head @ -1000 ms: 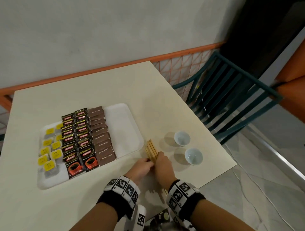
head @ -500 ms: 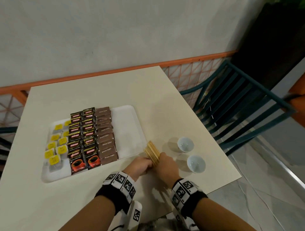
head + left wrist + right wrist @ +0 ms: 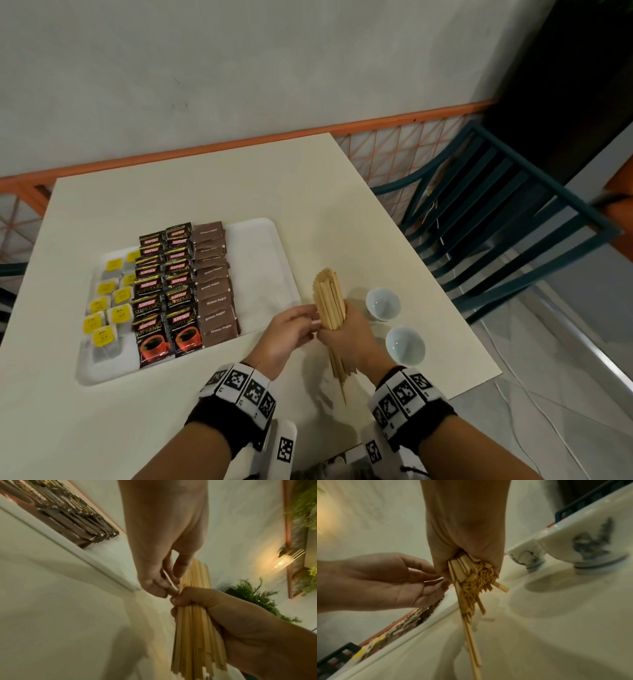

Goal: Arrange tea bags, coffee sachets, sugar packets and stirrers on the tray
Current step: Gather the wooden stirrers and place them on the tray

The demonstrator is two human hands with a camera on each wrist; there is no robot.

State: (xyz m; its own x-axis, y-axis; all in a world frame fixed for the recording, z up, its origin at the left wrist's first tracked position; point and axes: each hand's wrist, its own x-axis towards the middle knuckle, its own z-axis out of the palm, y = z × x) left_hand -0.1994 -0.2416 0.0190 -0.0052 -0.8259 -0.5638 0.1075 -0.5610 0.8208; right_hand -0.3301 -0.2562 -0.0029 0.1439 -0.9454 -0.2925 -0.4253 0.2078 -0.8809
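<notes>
Tea bags with yellow tags fill the left side of the white tray. Next come two columns of Kopiko Supremo coffee sachets, then a column of brown sugar packets, and the tray's right part is bare. My left hand sits just off the tray's near right corner, its fingers curled, with the thumb and fingertips pinching a thin pale strip right against the bundle. I cannot tell what that strip is. My right hand is closed in a fist around the wooden stirrers, holding the bundle off the cream table; a few sticks slide out lower than the others. Right of that hand stand two small white cups.
</notes>
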